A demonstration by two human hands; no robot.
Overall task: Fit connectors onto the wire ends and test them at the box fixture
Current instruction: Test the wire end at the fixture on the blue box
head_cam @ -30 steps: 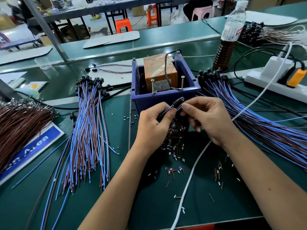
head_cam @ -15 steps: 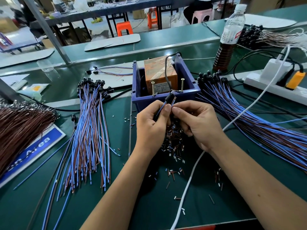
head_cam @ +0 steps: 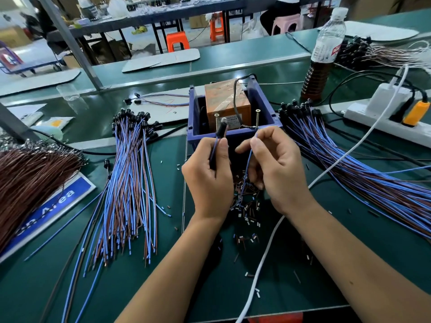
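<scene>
A green workbench mat (head_cam: 70, 287) is seen in a workshop, with more benches and orange stools beyond. The left hand (head_cam: 210, 180) is curled around a black connector (head_cam: 220, 129) on a blue wire, held upright just in front of the left screw (head_cam: 216, 121). The right hand (head_cam: 277, 169) pinches a thin blue wire end (head_cam: 253, 145) below the right screw (head_cam: 257, 117); whether contact is made cannot be told. Both screws stand on the near wall of the blue box (head_cam: 265, 101), in which a taped orange block (head_cam: 226, 101) sits. Cut wire bits (head_cam: 245, 206) lie between the wrists. One wire bundle (head_cam: 126, 183) is spread to the left and another wire bundle (head_cam: 363, 164) to the right, leaving bare mat along the near edge.
</scene>
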